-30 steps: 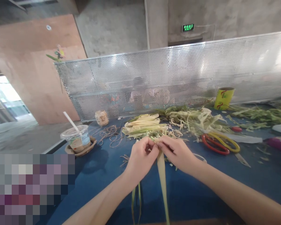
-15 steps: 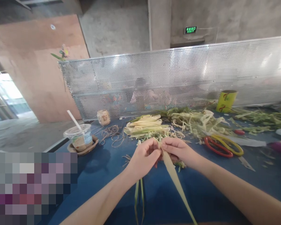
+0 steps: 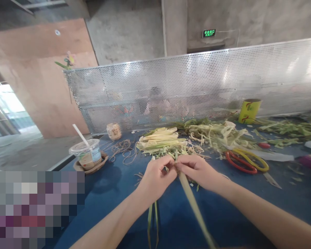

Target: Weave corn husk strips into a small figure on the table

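My left hand [image 3: 159,176] and my right hand [image 3: 199,171] meet in the middle, thumbs and forefingers pinched together. From between them a long pale green leaf strip [image 3: 193,202] runs down toward me, its upper end hidden by the fingers. Both hands are closed on that end. Two thin green leaf blades [image 3: 152,219] hang down below my left hand; where they begin is covered. Just beyond the hands lies a pile of pale yellow leaf strips [image 3: 163,138], with small green scraps [image 3: 171,150] in front of it.
To the left stand a lidded plastic cup [image 3: 89,155] with a straw and a ball of twine [image 3: 114,131]. Loose twine [image 3: 123,150] trails nearby. On the right are red-and-yellow-handled scissors [image 3: 245,162], dried leaves [image 3: 223,133] and a yellow roll [image 3: 249,111]. A perforated metal screen [image 3: 145,79] borders the blue table [image 3: 103,211].
My right hand has turned slightly, its fingers drawn closer to the left hand. The strip's lower end has swung a little to the left. The whole view has shifted slightly.
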